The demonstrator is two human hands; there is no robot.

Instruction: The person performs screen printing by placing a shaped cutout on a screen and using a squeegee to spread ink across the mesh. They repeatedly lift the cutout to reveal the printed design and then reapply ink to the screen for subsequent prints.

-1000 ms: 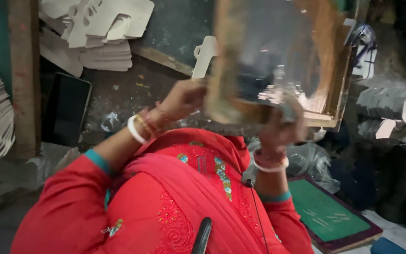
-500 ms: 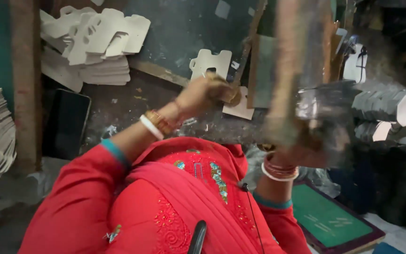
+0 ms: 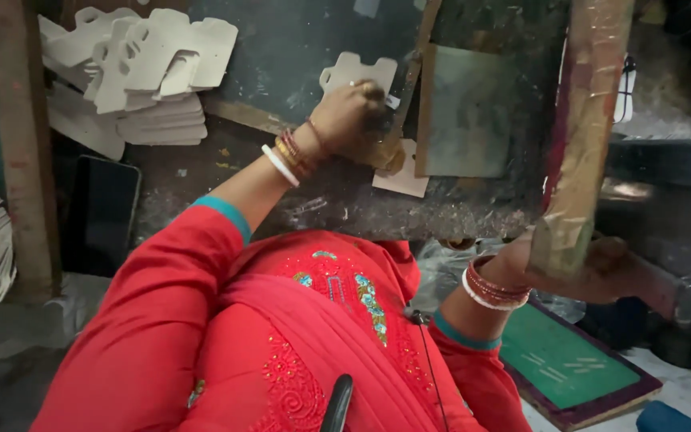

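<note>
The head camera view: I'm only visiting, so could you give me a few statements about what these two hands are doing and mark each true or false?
1. The left hand rests on a pale cut-out card on the dark table. True.
2. The right hand grips a wooden frame tilted up on edge. True.
3. The frame lies flat on the table. False: it stands raised.
4. The stack of cut-out cards lies by the right hand. False: it lies at the far left.
5. Both wrists are bare. False: both wear bangles.
</note>
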